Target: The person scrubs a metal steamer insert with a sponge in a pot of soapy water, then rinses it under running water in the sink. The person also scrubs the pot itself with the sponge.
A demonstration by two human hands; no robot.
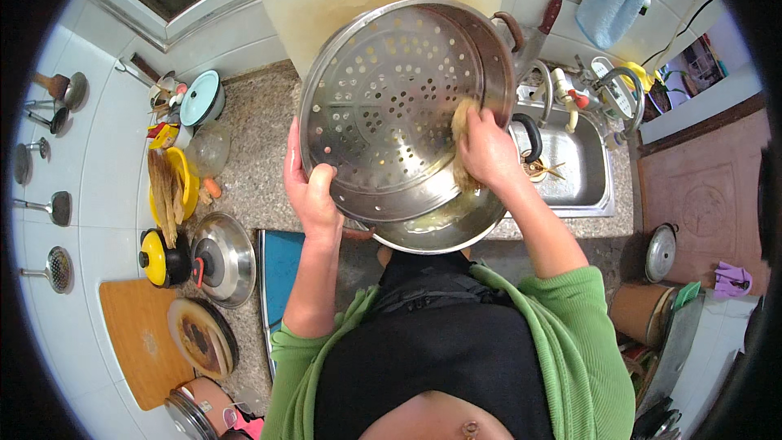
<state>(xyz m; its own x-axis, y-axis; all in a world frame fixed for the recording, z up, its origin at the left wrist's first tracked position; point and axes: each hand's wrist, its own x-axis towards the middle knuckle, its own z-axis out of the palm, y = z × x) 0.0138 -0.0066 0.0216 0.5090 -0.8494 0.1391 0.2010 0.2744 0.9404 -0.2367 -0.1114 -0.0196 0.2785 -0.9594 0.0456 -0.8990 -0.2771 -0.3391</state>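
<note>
A metal steamer pot (391, 128) with a perforated bottom is tilted up before me, its inside facing me. It has brown side handles, one (510, 30) at the upper right. My left hand (314, 189) grips its lower left rim, thumb over the edge. Inside the pot, my right hand (492, 150) presses a tan fibrous scrubber (462, 119), probably a loofah, against the right part of the wall and bottom. Underneath, a wide metal pan (437, 233) holds some shiny liquid; a black handle (533, 134) sticks out on the right, towards the sink.
A steel sink (589, 165) with a tap (547, 95) lies right. A white cutting board (293, 6) and a knife (544, 24) lean behind. On the left counter are a yellow basket (190, 186), a glass lid (229, 256) and a black pot (174, 266).
</note>
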